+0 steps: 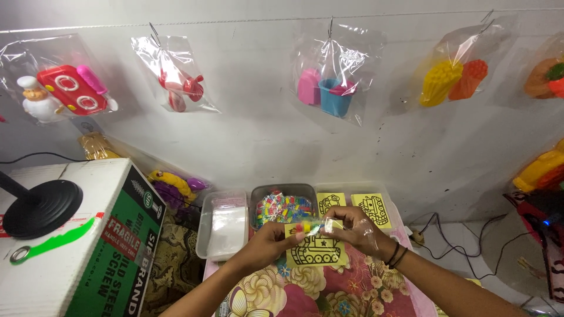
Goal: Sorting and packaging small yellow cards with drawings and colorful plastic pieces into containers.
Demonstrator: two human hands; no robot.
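White wall filled the background, with a thin line stretched across it, and clear plastic bags of coloured toys hung from that line on small hooks. Below, a low table was covered with a flowered cloth in red and cream. At its far edge stood three shallow clear trays side by side: the left tray had small white packets, the middle tray had many tiny coloured pieces, and the right tray had yellow cards with black line drawings. A large cardboard box stood on the left, and a black round stand base rested on top of it. Both hands met above the cloth, just in front of the trays. The left hand pinched the left top edge of a yellow card showing a tank drawing, and the right hand, wearing dark bands at the wrist, held a small clear packet of coloured pieces against the card's top, fingers closed narrowly on it. The card looked very light and thin, probably bending easily, so it seemed best to hold it at the edge with a soft pinch. The packet film looked slippery and soft, and I judged the pieces inside could shift, so gripping at its end seemed safer than squeezing the middle.
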